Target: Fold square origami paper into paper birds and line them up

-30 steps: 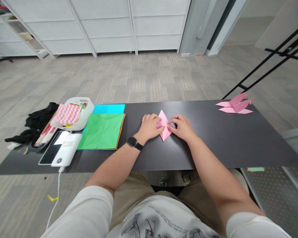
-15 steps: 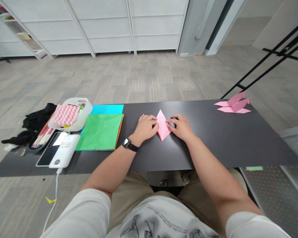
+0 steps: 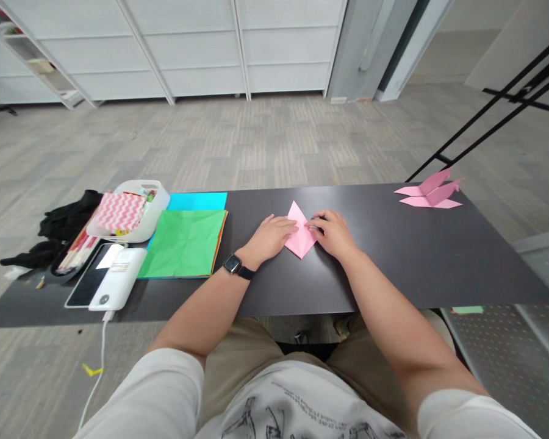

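Observation:
A pink folded paper (image 3: 299, 235), kite-shaped, lies flat on the dark table (image 3: 407, 256) in front of me. My left hand (image 3: 269, 236), with a black watch on its wrist, rests on the paper's left edge with its fingers stretched out flat. My right hand (image 3: 333, 233) sits at the paper's right edge, fingers curled, its fingertips pinching the paper near the middle crease.
A stack of coloured sheets, green on top (image 3: 186, 242), with a cyan sheet (image 3: 196, 201) behind it, lies to the left. Further left are a white tray (image 3: 135, 207) of patterned paper, a phone (image 3: 90, 280), a white power bank (image 3: 118, 278) and black cloth (image 3: 66, 219). Folded pink paper shapes (image 3: 430, 192) sit at the far right corner.
My left hand has uncurled and now lies flat on the paper's left side. The paper has spread wider. My right hand has stayed in place.

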`<move>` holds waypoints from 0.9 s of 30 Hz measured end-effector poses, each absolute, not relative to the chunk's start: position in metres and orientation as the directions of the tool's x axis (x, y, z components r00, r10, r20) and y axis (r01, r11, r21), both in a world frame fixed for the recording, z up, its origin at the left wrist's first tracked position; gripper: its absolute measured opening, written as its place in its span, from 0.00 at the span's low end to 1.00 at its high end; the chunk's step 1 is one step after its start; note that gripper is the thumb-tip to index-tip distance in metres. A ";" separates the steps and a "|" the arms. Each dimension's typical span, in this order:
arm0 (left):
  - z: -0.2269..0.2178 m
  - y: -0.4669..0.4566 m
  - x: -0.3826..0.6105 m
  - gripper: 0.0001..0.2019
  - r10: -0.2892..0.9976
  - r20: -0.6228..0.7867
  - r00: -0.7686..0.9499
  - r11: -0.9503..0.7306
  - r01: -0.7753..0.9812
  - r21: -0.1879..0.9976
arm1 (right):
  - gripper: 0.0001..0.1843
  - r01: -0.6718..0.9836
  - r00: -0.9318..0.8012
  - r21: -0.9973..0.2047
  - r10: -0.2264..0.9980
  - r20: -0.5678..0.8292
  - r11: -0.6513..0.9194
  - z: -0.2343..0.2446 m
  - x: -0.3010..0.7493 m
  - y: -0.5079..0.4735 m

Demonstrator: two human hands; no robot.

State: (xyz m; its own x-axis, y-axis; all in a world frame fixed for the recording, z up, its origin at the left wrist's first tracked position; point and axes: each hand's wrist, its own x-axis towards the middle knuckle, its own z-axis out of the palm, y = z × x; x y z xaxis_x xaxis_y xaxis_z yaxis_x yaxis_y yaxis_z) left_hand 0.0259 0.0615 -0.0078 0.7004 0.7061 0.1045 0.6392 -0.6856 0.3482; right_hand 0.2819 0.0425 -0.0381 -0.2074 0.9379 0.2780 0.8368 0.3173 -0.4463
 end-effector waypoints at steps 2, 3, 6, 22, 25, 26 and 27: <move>-0.009 0.060 0.027 0.21 0.719 0.071 0.691 -0.669 0.662 0.337 | 0.14 0.842 -0.195 -0.446 0.942 0.272 0.303 -0.038 0.283 0.045; -0.009 0.059 0.028 0.22 0.723 0.057 0.688 -0.664 0.670 0.334 | 0.14 0.844 -0.191 -0.447 0.944 0.269 0.298 -0.038 0.283 0.045; -0.008 0.055 0.027 0.24 0.722 0.013 0.692 -0.656 0.677 0.333 | 0.13 0.843 -0.189 -0.452 0.947 0.260 0.293 -0.037 0.285 0.045; -0.005 0.041 0.030 0.47 0.741 -0.079 0.666 -0.610 0.719 0.333 | 0.38 0.858 -0.334 -0.384 0.938 0.090 0.342 -0.036 0.292 0.029; -0.007 0.040 0.029 0.53 0.741 -0.081 0.667 -0.613 0.720 0.326 | 0.42 0.853 -0.350 -0.387 0.934 0.073 0.350 -0.034 0.294 0.028; -0.008 0.041 0.029 0.55 0.737 -0.084 0.671 -0.617 0.718 0.323 | 0.43 0.850 -0.357 -0.389 0.932 0.068 0.354 -0.034 0.295 0.027; -0.009 0.041 0.028 0.57 0.733 -0.085 0.675 -0.622 0.715 0.319 | 0.46 0.847 -0.364 -0.392 0.929 0.063 0.359 -0.033 0.296 0.027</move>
